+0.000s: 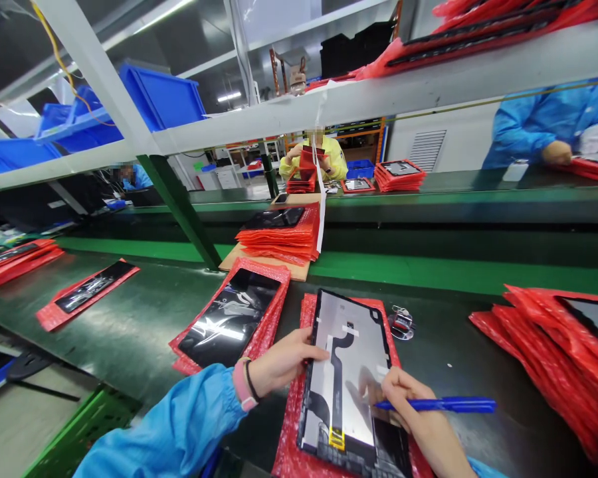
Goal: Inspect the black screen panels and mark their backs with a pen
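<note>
A tablet screen panel [353, 358], its silver back facing up with a black flex cable and yellow tape near the bottom, is tilted over red bubble-wrap sleeves [292, 425]. My left hand [284, 358] grips its left edge, thumb on the silver back and the other fingers partly hidden at the edge. At the panel's right side, my right hand [403, 398] is closed around a blue pen [448, 404]. By the right fingertips there is a small white piece [383, 370]; whether it is held or stuck to the panel I cannot tell.
Left of the panel, a dark screen [239, 312] lies on red sleeves. Stacks of red-wrapped screens stand at right [543, 358] and behind [282, 239]. A small coil of clear tape or film [401, 323] lies near the panel. A shelf beam [279, 123] crosses above; co-workers sit opposite.
</note>
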### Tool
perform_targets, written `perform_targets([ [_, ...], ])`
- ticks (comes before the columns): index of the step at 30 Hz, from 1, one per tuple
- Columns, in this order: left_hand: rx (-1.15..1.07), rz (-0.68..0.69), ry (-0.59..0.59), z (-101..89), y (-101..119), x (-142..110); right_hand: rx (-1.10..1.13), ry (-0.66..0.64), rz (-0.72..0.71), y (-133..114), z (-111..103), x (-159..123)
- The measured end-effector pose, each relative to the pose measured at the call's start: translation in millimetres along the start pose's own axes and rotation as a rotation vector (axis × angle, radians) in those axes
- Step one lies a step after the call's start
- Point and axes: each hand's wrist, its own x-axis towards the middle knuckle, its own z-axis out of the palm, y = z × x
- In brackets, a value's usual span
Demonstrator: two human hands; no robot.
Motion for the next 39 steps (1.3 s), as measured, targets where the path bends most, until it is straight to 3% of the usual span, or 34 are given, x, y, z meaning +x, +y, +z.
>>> perform_targets([
  [6,0.019,0.106,0.105,16.8,-12,7,0.114,0.047,-0.016,5,-13,-2],
  [13,0.074,0.318,0.141,15.2,3,-14,0.516,0.194,-0.123,7,-32,-7],
  [18,0.100,0.468,0.149,13.6,8,-17,0.595,0.289,-0.295,-1,-35,-4],
  [21,0.095,0.498,0.144,14.5,10,-20,0.536,0.306,-0.228,-4,-38,-2],
  [26,0.058,0.539,0.159,22.0,18,-24,0.408,0.170,-0.087,-26,-33,1],
  [32,0.097,0.674,0.168,31.4,33,-25,-0.020,0.289,-0.250,-73,-26,8],
  [39,0.146,0.836,0.188,36.9,51,-18,-0.118,0.336,-0.357,-99,-30,32],
])
